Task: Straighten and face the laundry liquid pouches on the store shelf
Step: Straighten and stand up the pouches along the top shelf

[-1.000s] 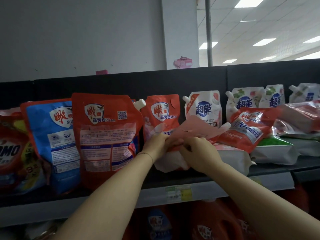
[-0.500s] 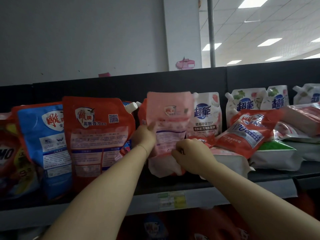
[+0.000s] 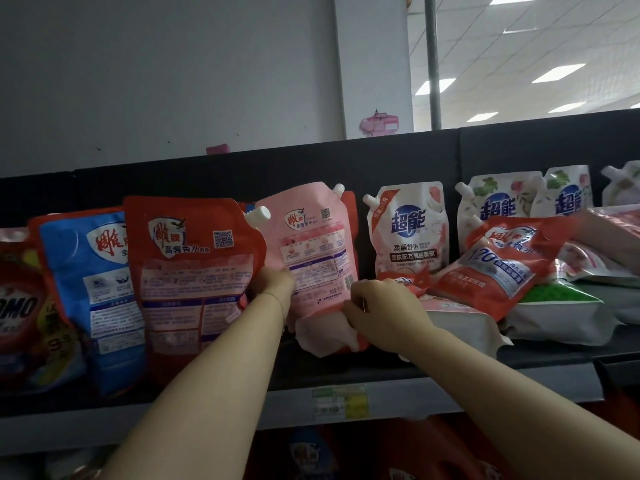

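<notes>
- Fingers (image 3: 353, 306) of the right hand (image 3: 381, 313) are curled tight and pinch the lower right corner of the pink pouch (image 3: 311, 244).
- Across from them, the left hand (image 3: 273, 285) grips the same pouch by its left edge. How far its fingers wrap behind the pouch I cannot tell.
- Between the two sets of fingers the pink pouch stands upright on the shelf (image 3: 519, 386). Its back panel, with the table and barcode, faces outward, and its spout (image 3: 337, 190) is at the top right.
- Just below the right fingers, the pouch's pale bottom fold (image 3: 325, 336) is crumpled and sits near the shelf's front edge.
- Left of the left fingers and touching that hand stands a red pouch (image 3: 194, 271), back panel out, with its white cap (image 3: 258, 216) against the pink pouch's upper left corner.
- Further left stands a blue pouch (image 3: 86, 271), partly behind the red one.
- Up and right of the right fingers stands a white pouch (image 3: 408, 233) with a blue logo, face out.
- Right of the right fingers, a tilted red pouch (image 3: 502, 265) leans over a pale pouch lying flat (image 3: 460, 323), which that wrist touches.
- Beyond it, a green-and-white pouch (image 3: 554, 306) lies flat.
- Below the fingers, a price label (image 3: 337, 401) sits on the shelf's front strip.
</notes>
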`<action>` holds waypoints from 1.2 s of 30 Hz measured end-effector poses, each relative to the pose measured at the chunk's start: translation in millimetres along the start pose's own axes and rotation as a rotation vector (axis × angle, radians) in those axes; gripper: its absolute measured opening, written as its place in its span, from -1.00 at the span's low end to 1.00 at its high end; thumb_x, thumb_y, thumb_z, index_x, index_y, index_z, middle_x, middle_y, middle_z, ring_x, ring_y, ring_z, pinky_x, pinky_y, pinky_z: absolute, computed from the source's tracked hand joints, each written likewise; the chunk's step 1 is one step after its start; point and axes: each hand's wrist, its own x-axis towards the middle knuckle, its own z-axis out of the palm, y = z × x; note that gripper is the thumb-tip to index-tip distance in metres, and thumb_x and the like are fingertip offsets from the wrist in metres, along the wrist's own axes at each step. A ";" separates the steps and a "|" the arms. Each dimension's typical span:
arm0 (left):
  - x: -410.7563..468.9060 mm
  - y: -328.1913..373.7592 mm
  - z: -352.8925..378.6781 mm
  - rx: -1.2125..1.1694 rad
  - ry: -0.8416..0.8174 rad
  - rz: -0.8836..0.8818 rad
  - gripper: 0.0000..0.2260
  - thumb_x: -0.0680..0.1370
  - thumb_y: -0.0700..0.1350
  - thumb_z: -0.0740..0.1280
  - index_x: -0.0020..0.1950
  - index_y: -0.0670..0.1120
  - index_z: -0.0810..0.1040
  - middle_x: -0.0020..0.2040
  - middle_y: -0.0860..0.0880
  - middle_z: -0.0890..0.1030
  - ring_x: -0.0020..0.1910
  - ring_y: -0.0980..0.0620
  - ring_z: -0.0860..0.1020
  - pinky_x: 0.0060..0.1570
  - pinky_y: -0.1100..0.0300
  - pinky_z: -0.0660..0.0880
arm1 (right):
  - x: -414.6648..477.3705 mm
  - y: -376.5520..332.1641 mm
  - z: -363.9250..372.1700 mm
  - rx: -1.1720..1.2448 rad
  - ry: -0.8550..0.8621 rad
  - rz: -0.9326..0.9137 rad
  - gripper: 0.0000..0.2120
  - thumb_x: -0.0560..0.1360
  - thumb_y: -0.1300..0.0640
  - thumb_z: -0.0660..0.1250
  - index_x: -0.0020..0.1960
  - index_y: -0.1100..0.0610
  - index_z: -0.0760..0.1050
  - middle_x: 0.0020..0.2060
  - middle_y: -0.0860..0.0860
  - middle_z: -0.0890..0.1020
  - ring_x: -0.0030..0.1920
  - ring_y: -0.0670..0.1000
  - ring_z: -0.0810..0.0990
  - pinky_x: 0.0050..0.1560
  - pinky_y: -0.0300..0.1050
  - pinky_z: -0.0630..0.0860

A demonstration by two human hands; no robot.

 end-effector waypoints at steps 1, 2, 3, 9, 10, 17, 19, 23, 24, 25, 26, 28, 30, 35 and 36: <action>-2.4 -3.8 2.2 0.022 0.019 0.013 -0.64 0.57 -0.23 0.28 0.33 -0.31 0.35 0.33 -0.25 0.45 0.28 -0.20 0.46 0.11 0.11 0.40 | -0.6 0.0 -0.3 0.006 -0.002 -0.003 -0.76 0.55 -0.02 0.22 -0.22 0.08 0.44 -0.34 -0.03 0.54 -0.34 -0.01 0.49 -0.41 -0.19 0.32; -3.7 -8.1 4.4 0.045 0.037 0.030 -0.59 0.54 -0.27 0.32 0.34 -0.32 0.32 0.33 -0.26 0.44 0.29 -0.22 0.45 0.14 0.09 0.42 | -1.3 0.0 -1.1 0.010 -0.009 -0.004 -0.77 0.55 -0.02 0.22 -0.23 0.06 0.41 -0.34 -0.05 0.52 -0.35 -0.03 0.47 -0.42 -0.21 0.28; -5.2 -11.2 6.9 0.063 0.053 0.047 -0.52 0.50 -0.28 0.35 0.36 -0.32 0.27 0.35 -0.27 0.41 0.30 -0.23 0.44 0.19 0.07 0.41 | -2.1 -0.1 -2.2 0.010 -0.018 -0.003 -0.76 0.55 -0.02 0.22 -0.25 0.04 0.38 -0.36 -0.06 0.50 -0.36 -0.04 0.45 -0.43 -0.22 0.25; -25.7 -18.7 20.4 0.186 0.058 0.092 -0.22 0.42 -0.15 0.44 0.47 -0.17 0.01 0.44 -0.21 0.11 0.43 -0.22 0.14 0.38 -0.09 0.26 | 2.0 5.2 -8.2 -0.097 0.014 0.158 -0.73 0.55 -0.04 0.14 -0.17 0.09 0.48 -0.24 0.02 0.59 -0.24 0.08 0.56 -0.25 -0.11 0.46; -31.1 -19.1 22.6 0.245 0.039 0.151 -0.29 0.43 -0.12 0.44 0.43 -0.13 0.09 0.43 -0.18 0.11 0.42 -0.20 0.14 0.37 -0.13 0.26 | 6.9 7.6 -10.1 -0.122 -0.009 0.222 -0.74 0.55 -0.04 0.13 -0.11 0.09 0.50 -0.18 0.03 0.60 -0.19 0.10 0.57 -0.20 -0.09 0.47; -69.1 -4.0 22.7 0.285 -0.520 0.426 -0.71 0.48 0.11 0.40 0.06 -0.04 0.52 0.05 0.00 0.56 0.00 0.06 0.52 -0.09 0.22 0.47 | 29.0 34.2 -43.4 -0.331 -0.311 0.518 -0.61 0.54 -0.10 0.18 0.22 0.14 0.45 0.14 0.12 0.55 0.16 0.16 0.52 0.09 0.01 0.45; -78.8 -6.9 22.5 0.377 -0.686 0.478 -0.59 0.43 0.19 0.42 0.18 0.03 0.47 0.11 0.01 0.51 0.05 0.04 0.51 -0.15 0.23 0.48 | 28.9 39.9 -42.9 -0.308 -0.404 0.587 -0.56 0.54 -0.13 0.15 0.27 0.14 0.43 0.21 0.15 0.52 0.22 0.17 0.48 0.19 0.05 0.42; -78.7 -20.1 17.1 0.522 -0.703 0.577 -0.35 0.31 0.31 0.42 0.33 0.17 0.34 0.26 0.02 0.40 0.23 -0.05 0.38 0.10 0.04 0.51 | 34.4 41.8 -27.3 -0.161 -0.403 0.616 -0.60 0.59 -0.07 0.13 0.27 0.18 0.44 0.24 0.17 0.52 0.22 0.18 0.49 0.19 0.06 0.41; -78.6 -22.7 15.1 0.555 -0.689 0.600 -0.35 0.34 0.31 0.40 0.37 0.16 0.31 0.30 0.02 0.38 0.28 -0.05 0.34 0.22 -0.04 0.43 | 36.1 41.4 -24.1 -0.097 -0.375 0.640 -0.61 0.58 -0.06 0.16 0.24 0.19 0.46 0.20 0.16 0.54 0.18 0.18 0.51 0.15 0.05 0.43; -80.2 -24.5 12.9 0.578 -0.674 0.626 -0.38 0.40 0.27 0.37 0.40 0.15 0.29 0.34 0.02 0.35 0.32 -0.06 0.28 0.31 -0.06 0.33 | 37.2 39.7 -21.9 -0.040 -0.340 0.666 -0.62 0.57 -0.07 0.18 0.21 0.19 0.47 0.16 0.16 0.56 0.15 0.18 0.53 0.10 0.03 0.45; -82.3 -25.5 10.1 0.591 -0.654 0.650 -0.42 0.46 0.21 0.35 0.42 0.12 0.27 0.36 0.01 0.34 0.35 -0.06 0.23 0.35 -0.04 0.26 | 38.1 38.3 -19.0 0.005 -0.302 0.685 -0.63 0.56 -0.07 0.21 0.19 0.19 0.48 0.13 0.15 0.57 0.11 0.17 0.54 0.03 0.02 0.46; -82.3 -27.0 6.0 0.606 -0.622 0.671 -0.47 0.52 0.13 0.30 0.46 0.09 0.23 0.40 -0.01 0.29 0.39 -0.07 0.15 0.36 -0.02 0.16 | 37.3 34.7 -13.6 0.062 -0.226 0.705 -0.68 0.53 -0.06 0.28 0.12 0.17 0.50 0.05 0.13 0.59 0.06 0.16 0.56 -0.07 -0.04 0.46; -79.0 -27.7 -0.2 0.655 -0.587 0.683 -0.45 0.55 0.08 0.26 0.50 0.08 0.15 0.46 -0.01 0.21 0.43 -0.08 0.07 0.41 -0.03 0.08 | 35.0 29.9 -9.8 0.113 -0.124 0.693 -0.81 0.50 0.02 0.31 -0.01 0.14 0.48 -0.06 0.11 0.57 0.04 0.17 0.57 -0.11 -0.07 0.45; -68.1 -35.9 -24.5 0.437 -0.655 0.675 -0.35 0.55 0.02 0.33 0.52 0.13 0.01 0.50 -0.02 0.14 0.48 -0.03 0.09 0.46 0.01 0.10 | 29.3 8.8 -0.9 0.163 0.121 0.587 -0.84 0.49 0.10 0.21 -0.18 0.18 0.46 -0.19 0.11 0.55 -0.07 0.21 0.56 -0.17 -0.08 0.41; -66.1 -38.3 -29.5 0.390 -0.660 0.693 -0.37 0.55 0.01 0.34 0.51 0.15 0.05 0.49 0.00 0.18 0.48 0.00 0.14 0.46 0.01 0.13 | 29.0 3.2 1.1 0.150 0.161 0.553 -0.82 0.50 0.11 0.19 -0.22 0.18 0.44 -0.22 0.11 0.54 -0.10 0.20 0.56 -0.19 -0.09 0.36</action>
